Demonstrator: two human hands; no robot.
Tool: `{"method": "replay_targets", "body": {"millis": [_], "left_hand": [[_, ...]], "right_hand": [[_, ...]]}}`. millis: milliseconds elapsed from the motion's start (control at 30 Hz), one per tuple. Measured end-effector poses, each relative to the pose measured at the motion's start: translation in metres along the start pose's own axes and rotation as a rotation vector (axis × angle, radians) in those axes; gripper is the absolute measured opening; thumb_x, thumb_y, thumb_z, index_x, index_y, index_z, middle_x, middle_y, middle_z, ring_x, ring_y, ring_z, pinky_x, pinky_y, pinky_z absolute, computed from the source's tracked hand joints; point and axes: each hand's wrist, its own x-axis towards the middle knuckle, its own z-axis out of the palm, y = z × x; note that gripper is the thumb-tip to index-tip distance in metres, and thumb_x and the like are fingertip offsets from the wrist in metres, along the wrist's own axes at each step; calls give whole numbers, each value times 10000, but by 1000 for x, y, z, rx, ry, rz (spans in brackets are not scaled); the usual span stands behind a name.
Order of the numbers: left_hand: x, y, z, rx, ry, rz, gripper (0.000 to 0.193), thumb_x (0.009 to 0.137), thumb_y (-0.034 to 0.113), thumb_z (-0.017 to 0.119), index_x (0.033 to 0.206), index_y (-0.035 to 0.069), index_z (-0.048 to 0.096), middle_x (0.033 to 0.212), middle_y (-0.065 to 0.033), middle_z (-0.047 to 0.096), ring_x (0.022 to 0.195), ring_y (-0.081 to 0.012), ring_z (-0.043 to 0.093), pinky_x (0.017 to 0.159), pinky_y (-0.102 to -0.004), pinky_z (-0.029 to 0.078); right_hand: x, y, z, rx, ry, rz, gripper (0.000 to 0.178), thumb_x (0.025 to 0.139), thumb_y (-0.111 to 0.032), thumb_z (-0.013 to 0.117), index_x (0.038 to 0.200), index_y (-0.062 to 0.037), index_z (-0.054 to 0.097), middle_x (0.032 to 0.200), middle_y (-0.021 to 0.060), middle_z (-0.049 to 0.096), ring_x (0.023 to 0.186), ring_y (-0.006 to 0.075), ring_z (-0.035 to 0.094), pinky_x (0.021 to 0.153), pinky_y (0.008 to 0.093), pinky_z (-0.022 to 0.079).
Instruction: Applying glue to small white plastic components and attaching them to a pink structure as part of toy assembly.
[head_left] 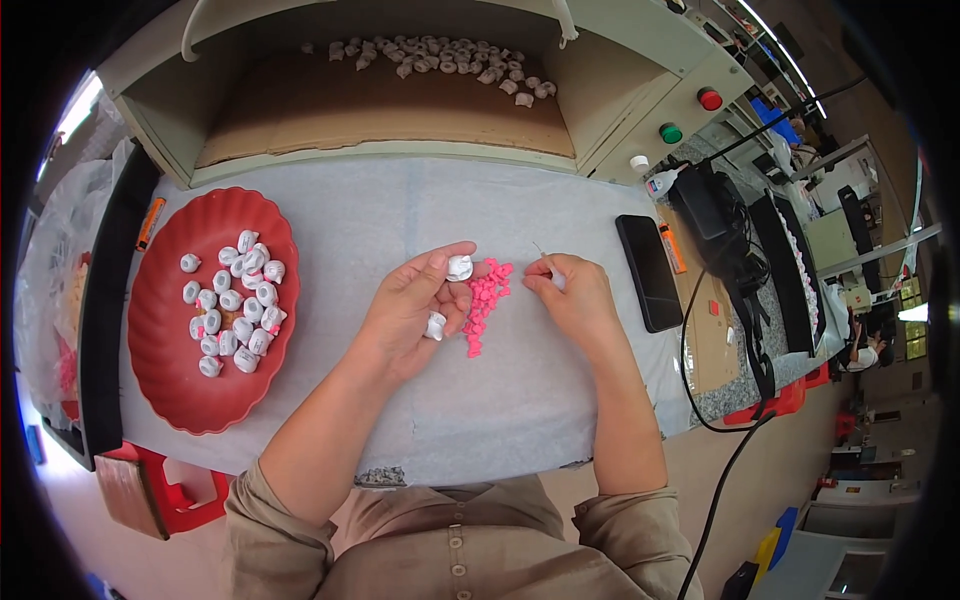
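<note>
My left hand (410, 305) is over the middle of the cloth-covered table. Its thumb and forefinger pinch a small round white piece (459, 268). The curled lower fingers keep a second white piece (434, 326) against the palm. Just right of these fingers lies a loose pile of small bright pink pieces (487, 292). On the far side of the pile, my right hand (575, 300) is closed on a thin needle-like tool (541, 249) pointing up and left. A pale bit, perhaps its handle, shows between the fingers. The two hands are apart.
A red scalloped bowl (160, 340) at left holds several white pieces, some with pink on them. Behind the table, an open box-like cabinet (380, 150) contains more white pieces. A black phone (648, 273) and orange marker (672, 249) lie right, beside cables and a black adapter (708, 205).
</note>
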Motion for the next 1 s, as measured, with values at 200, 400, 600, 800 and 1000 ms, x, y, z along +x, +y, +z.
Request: {"method": "replay_targets", "body": {"millis": [200, 400, 600, 800, 1000], "left_hand": [[1, -2, -5, 41, -82, -37, 328, 912, 218, 386, 1140, -11, 441, 826, -112, 556, 507, -112, 458, 452, -219, 395], [-3, -8, 4, 187, -48, -12, 260, 907, 139, 379, 1121, -1, 423, 736, -72, 524, 528, -111, 468, 461, -220, 401], [-6, -17, 9, 391, -101, 96, 210, 894, 66, 365, 1089, 12, 424, 746, -54, 503, 576, -86, 460, 469, -210, 395], [-7, -22, 10, 453, -97, 168, 208, 891, 48, 365, 1090, 19, 418, 731, -37, 489, 581, -68, 435, 483, -196, 375], [-8, -19, 10, 483, -89, 131, 228, 887, 32, 355, 1102, 22, 430, 699, -26, 477, 568, -64, 422, 486, -193, 372]], "right_hand": [[-4, -1, -4, 49, -62, -18, 116, 706, -57, 629, 799, 11, 615, 704, 94, 617, 632, 151, 570, 609, 271, 445], [-15, -31, -3, 816, -154, 233, 121, 761, -86, 621, 833, 9, 601, 701, 45, 585, 583, 98, 528, 529, 219, 427], [-24, -43, 12, 1226, -106, 406, 127, 782, -107, 615, 864, -12, 595, 700, 43, 578, 579, 85, 519, 507, 215, 421], [-28, -41, 23, 1236, -89, 332, 88, 800, -102, 591, 838, -25, 568, 693, 35, 553, 568, 79, 490, 498, 217, 406], [-28, -42, 21, 1222, -96, 257, 108, 803, -125, 592, 813, -42, 524, 673, 25, 522, 563, 91, 476, 514, 219, 384]]}}
